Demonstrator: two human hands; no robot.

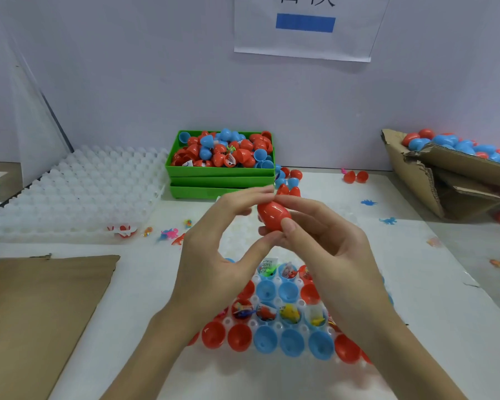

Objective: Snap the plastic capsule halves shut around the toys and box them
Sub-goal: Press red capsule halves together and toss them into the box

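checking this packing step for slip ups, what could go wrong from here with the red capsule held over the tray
1. The red capsule is held only by fingertips of the left hand and right hand; squeezing it could make it pop out.
2. If dropped, it would likely land in the white tray of open capsule halves below and knock toys out.

Left hand, right hand, fingertips together

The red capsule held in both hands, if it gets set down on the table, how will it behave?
The red capsule is egg-shaped and glossy, so it would probably roll and may slip from fingers. Thin plastic shells suggest it is light.
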